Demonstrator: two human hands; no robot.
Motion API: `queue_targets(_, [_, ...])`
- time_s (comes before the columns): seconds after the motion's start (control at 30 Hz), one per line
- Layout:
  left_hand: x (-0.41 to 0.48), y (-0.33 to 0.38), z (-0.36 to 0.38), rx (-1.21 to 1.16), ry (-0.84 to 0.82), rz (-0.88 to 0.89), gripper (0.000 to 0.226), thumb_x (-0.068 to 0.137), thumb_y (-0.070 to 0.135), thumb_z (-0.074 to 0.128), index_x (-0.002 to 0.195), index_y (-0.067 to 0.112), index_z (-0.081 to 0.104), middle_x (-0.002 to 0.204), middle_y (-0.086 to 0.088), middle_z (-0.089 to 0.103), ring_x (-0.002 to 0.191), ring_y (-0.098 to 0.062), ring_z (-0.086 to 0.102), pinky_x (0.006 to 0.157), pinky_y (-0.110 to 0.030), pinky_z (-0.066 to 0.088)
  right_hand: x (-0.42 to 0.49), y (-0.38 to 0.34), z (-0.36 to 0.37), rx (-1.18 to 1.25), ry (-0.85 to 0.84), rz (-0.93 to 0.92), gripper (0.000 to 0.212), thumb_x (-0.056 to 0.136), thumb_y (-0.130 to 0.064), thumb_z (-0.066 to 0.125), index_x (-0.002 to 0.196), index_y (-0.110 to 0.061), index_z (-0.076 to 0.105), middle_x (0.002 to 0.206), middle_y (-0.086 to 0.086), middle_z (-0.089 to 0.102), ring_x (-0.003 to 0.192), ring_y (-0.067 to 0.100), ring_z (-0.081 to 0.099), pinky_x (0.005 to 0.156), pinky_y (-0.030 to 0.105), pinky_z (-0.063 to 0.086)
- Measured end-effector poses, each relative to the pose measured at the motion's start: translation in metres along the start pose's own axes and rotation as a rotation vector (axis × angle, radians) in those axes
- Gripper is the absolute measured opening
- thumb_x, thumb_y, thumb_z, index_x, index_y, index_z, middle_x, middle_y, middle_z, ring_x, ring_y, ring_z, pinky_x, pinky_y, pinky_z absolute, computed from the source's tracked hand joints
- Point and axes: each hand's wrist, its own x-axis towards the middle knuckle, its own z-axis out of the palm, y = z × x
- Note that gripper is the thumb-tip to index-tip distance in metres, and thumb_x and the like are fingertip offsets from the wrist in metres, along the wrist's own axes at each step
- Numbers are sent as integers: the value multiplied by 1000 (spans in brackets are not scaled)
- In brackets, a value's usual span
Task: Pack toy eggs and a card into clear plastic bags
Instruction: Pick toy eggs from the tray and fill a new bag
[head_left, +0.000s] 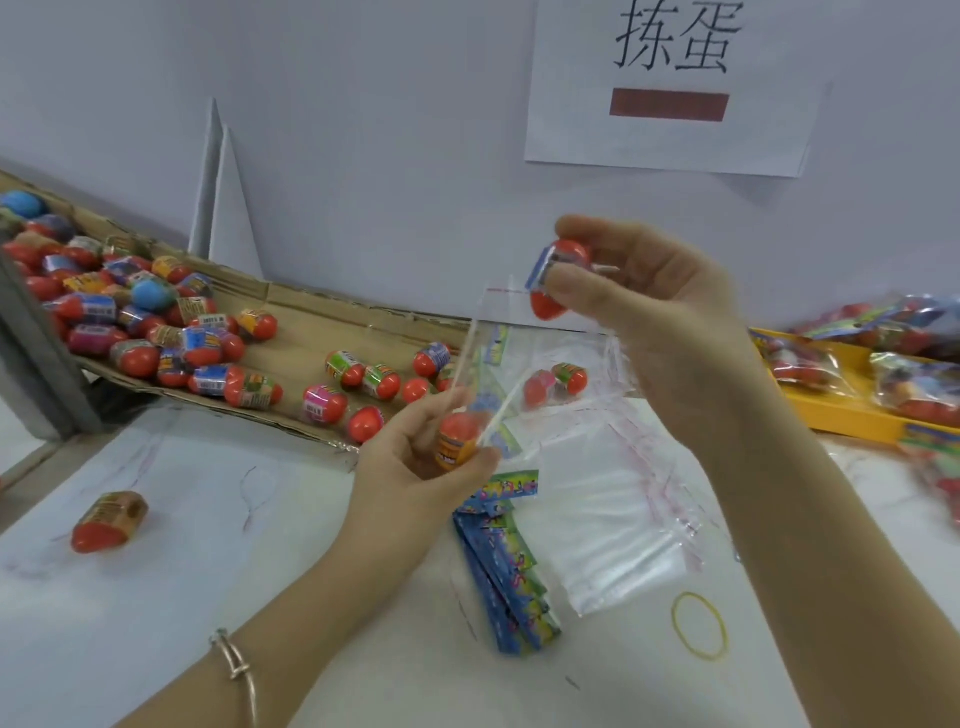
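The white table (156, 597) carried a flattened cardboard tray (322, 306) strewn with toy eggs (140, 358) along its back left, and a lone toy egg (109, 522) lay on its side well in front of that tray. Near the middle, a fanned stack of blue cards (506, 566) lay just beside a pile of clear plastic bags (618, 519). A yellow rubber band (674, 621) lay near the pile's front edge, and a yellow tray (841, 410) sat at the right.

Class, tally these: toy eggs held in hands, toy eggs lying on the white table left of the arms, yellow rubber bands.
Held eggs: 2 (left-hand egg, right-hand egg)
Table egg: 1
Rubber band: 1
Total: 4
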Motion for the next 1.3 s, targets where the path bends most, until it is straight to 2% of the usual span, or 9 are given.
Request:
queue_targets(0.13, [-3, 3, 2, 8, -50, 20, 48, 73, -11, 73, 112, 17, 66, 104, 9, 75, 95, -4, 69, 75, -15, 53, -6, -6, 3, -228, -45, -24, 32, 72, -10, 78, 94, -31, 71, 97, -2, 73, 90, 30, 70, 88, 50, 54])
queue_targets(0.37, [-5, 7, 3, 52, -85, 60, 45, 75, -11, 73, 109, 19, 66, 95, 7, 76, 87, -5, 71, 72, -13, 53, -11, -10, 4, -517, -65, -191, 30, 77, -15, 78, 95, -35, 67, 91, -22, 69, 89, -5, 61, 76, 0, 37])
queue_targets(0.57, [-6, 6, 2, 29, -89, 38, 46, 76, -7, 74, 111, 21, 66, 99, 7, 76, 92, -7, 71, 72, -14, 53, -14, -12, -1, -717, -163, -187, 23, 74, -36, 74, 91, -45, 62, 92, -29, 65, 103, 0, 57, 103, 45, 37])
queue_targets(0.73, [-6, 6, 3, 5, -96, 3, 47, 70, 2, 78, 112, 21, 66, 100, 9, 75, 93, -5, 70, 73, -14, 53, -12, -7, 0, -889, -256, -158, 16, 71, -49, 68, 82, -53, 57, 112, -29, 54, 114, 1, 41, 101, 34, 25])
queue_targets(0.83, [-5, 8, 4, -32, -99, -8, 49, 66, 6, 77, 113, 15, 66, 99, 5, 76, 90, -8, 71, 72, -16, 53, -9, -6, -5, -817, -239, -119, 21, 70, -64, 64, 90, -59, 60, 121, -27, 44, 117, -2, 35, 103, 29, 26])
queue_targets(0.97, [-5, 12, 5, -108, -90, -27, 49, 64, 8, 75, 111, 17, 66, 99, -1, 76, 89, -16, 73, 70, -18, 55, -2, 4, -12, -388, -30, -26, 59, 64, -69, 63, 120, -55, 49, 119, -17, 49, 97, -4, 51, 75, 11, 43])
queue_targets(1.1, [-5, 15, 6, -152, -71, -25, 44, 62, 9, 75, 105, 19, 68, 95, -1, 77, 85, -17, 74, 69, -18, 55, -6, 25, -22, -195, -387, 412, 93, 51, -50, 77, 135, -40, 38, 123, -3, 59, 94, 11, 68, 77, 32, 54])
queue_targets(1.2, [-5, 17, 6, -121, -75, -4, 42, 65, 9, 74, 105, 19, 68, 90, 0, 77, 82, -13, 73, 69, -18, 55, -16, 39, -11, -334, -573, 501, 81, 58, -49, 80, 132, -33, 51, 116, -2, 67, 95, 12, 68, 77, 31, 53])
queue_targets(1.3, [-6, 18, 6, -76, -59, -8, 41, 67, 9, 75, 107, 19, 69, 88, 0, 77, 81, -13, 73, 70, -18, 55, -19, 50, 6, -219, -370, 406, 32, 70, -31, 84, 98, -25, 70, 91, 4, 73, 79, 15, 65, 68, 29, 47])
